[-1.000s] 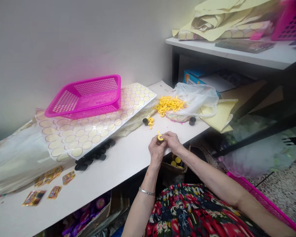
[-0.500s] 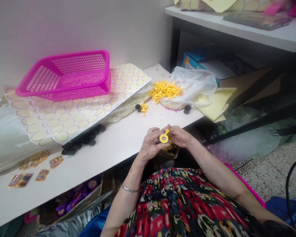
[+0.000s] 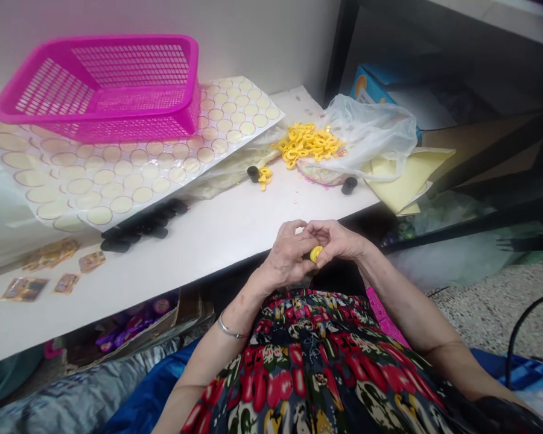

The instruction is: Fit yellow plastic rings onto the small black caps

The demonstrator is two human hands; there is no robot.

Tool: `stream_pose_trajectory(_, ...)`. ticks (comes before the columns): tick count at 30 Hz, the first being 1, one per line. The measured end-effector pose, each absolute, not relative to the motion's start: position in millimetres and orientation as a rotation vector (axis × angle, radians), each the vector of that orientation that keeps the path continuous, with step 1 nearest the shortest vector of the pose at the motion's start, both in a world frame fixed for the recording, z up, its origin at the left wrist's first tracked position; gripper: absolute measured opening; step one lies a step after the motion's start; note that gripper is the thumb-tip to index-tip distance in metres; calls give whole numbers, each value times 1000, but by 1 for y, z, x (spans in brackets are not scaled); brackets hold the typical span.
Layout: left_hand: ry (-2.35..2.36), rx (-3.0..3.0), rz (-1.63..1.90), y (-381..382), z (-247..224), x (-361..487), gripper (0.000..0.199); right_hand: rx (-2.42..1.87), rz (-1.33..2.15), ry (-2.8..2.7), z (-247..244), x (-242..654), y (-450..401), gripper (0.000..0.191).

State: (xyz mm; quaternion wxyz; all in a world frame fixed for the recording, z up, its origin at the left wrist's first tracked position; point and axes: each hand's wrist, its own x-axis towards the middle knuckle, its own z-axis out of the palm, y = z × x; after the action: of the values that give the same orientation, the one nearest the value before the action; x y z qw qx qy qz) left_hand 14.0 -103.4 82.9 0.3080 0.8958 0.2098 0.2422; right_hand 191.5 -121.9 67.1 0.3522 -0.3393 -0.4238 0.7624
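Both hands meet in front of my lap, close to the table's front edge. Between them a small yellow plastic piece (image 3: 316, 254) shows only in part, its ring and tab mostly covered by fingers. My left hand (image 3: 288, 252) has its fingers curled against the piece from the left. From the right, my right hand (image 3: 339, 241) pinches it with thumb and fingers. Anything else inside the hands is hidden. A pile of yellow ring-and-tab pieces (image 3: 308, 143) lies beyond them. Two more yellow pieces (image 3: 265, 175) lie against a black cylinder (image 3: 253, 174); another black cylinder (image 3: 349, 185) stands to the right.
A pink basket (image 3: 187, 123) stands on a sheet of round stickers (image 3: 142, 194) at the left. Several black cylinders (image 3: 147, 224) and small printed packets (image 3: 25, 289) lie near it. A clear plastic bag (image 3: 375, 135) and yellow paper (image 3: 402, 187) sit at the right.
The yellow piece, earlier facing up with its ring and tab visible, is now turned and mostly covered. My right hand has closed over it, and the camera view has tilted downward.
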Motion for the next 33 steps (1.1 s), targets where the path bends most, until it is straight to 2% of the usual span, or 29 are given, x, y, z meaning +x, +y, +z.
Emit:
stream_pose_trajectory(9, 597, 2393, 613, -106, 74, 15, 9, -885, 1792, -1023, 57, 181, -132, 47)
stream_pose_trajectory(13, 628, 2278, 658, -102, 62, 13, 20, -840, 1920, -1057, 53, 179, -128, 46)
stream_pose_trajectory(17, 664, 2200, 715, -100, 58, 11, 23, -837, 2011, -1089, 49, 177, -123, 48)
stream_pose_trajectory(22, 656, 2132, 746, -99, 67, 10, 35, -755, 1993, -916, 45, 173, -125, 58)
stream_pose_trajectory(30, 676, 2121, 796, -102, 65, 9, 44, -790, 1913, -786, 46, 172, -135, 67)
stream_pose_trajectory(33, 694, 2144, 780, -105, 67, 10, 41, -780, 1921, -768, 46, 172, -138, 66)
